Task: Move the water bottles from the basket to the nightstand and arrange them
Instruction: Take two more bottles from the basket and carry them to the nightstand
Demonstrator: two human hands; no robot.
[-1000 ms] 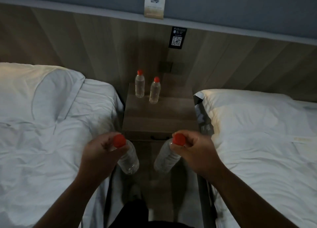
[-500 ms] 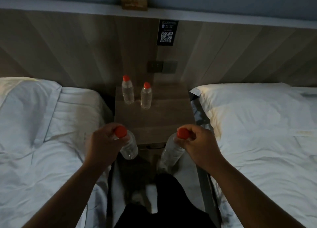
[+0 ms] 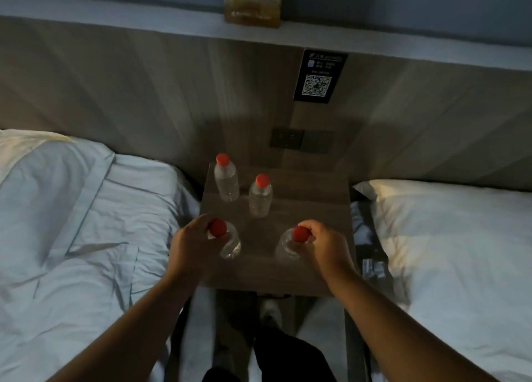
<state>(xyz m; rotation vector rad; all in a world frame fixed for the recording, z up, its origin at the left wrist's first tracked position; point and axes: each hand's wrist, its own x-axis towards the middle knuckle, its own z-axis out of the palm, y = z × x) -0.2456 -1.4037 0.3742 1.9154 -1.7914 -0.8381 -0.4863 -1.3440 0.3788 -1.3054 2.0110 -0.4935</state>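
Nearest us, both forearms reach forward between the two beds. Our left hand [image 3: 188, 245] is closed around the neck of a bottle [image 3: 230, 245], just under its red cap; our right hand [image 3: 324, 245] grips a second bottle [image 3: 288, 247] the same way. Both bottles sit low over the front half of the nightstand [image 3: 311, 200]; we cannot tell whether their bases touch the wood yet.

Farther back, on the nightstand's left rear, two more bottles stand upright: the rear bottle [image 3: 226, 180] near the wall, the inner bottle [image 3: 260, 196] just beside it and slightly forward. The basket is not in view.

Beyond, a switch plate [image 3: 302, 141] and a QR sign [image 3: 318, 76] are on the headboard.

Risks, as we judge them: gripped only by the neck, a bottle released before its base is flat could tip. The left one is close to the desk's left edge and could roll onto the left bed [image 3: 72, 223]. Sliding either backward could knock over the upright pair.
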